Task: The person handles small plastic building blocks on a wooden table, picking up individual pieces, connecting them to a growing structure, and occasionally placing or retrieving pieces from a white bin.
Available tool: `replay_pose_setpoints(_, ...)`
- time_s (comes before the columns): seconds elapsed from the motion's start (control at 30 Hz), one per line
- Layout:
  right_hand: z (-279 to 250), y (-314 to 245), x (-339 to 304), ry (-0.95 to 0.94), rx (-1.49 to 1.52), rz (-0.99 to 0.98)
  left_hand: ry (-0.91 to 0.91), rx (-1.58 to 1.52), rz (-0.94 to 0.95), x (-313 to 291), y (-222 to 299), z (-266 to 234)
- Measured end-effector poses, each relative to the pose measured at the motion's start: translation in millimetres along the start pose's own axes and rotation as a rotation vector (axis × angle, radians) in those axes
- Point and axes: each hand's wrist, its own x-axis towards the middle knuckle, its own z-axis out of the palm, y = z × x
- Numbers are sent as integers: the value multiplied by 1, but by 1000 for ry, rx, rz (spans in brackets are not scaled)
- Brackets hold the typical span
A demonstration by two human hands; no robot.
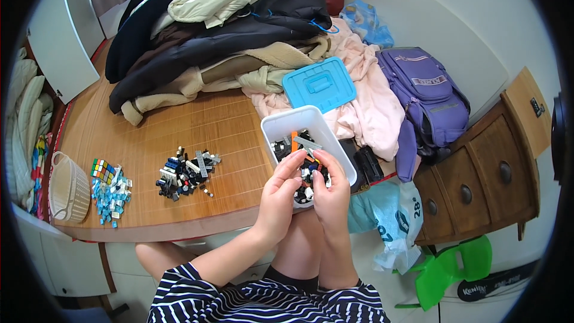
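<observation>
Both hands are over the near half of a white plastic bin [276,121] that holds loose building bricks [286,147] in black, white, grey and orange. My left hand [278,194] has its fingers bent and thumb drawn in. Facing it, my right hand [332,191] is curled with the thumb raised toward the index finger. The fingertips of the two hands nearly meet; whatever small piece they hold is too small to tell. A long grey brick piece [307,143] lies on top of the bricks, just beyond my fingers. The hands hide part of the bin's contents.
Left on the bamboo mat [233,131] lie a pile of dark bricks [186,173], blue and white pieces [110,200], a puzzle cube [103,170] and a woven basket [70,188]. A blue lid [320,85] rests behind the bin. Coats [221,42], a purple backpack [424,98] and drawers [478,179] surround it.
</observation>
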Motion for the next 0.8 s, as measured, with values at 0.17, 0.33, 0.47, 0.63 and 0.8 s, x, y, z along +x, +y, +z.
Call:
replay_pose_setpoints(0.17, 11, -12, -7, -41, 84, 14, -22, -14, 10, -2, -1, -3)
replay_pose_setpoints(0.33, 38, -36, -19, -82, 148, 0, 20, -38, 91, -19, 14, -19)
replay_pose_setpoints(0.47, 74, -38, -38, -194, 209, -1, 141, -20, 165, -39, 22, -52)
replay_pose_setpoints(0.63, 139, -19, -71, -467, 283, 117, 409, -56, 117, -63, 29, -128)
replay_pose_setpoints(0.8, 181, 9, -96, -631, -9, 154, 664, -56, 185, -89, 34, -193)
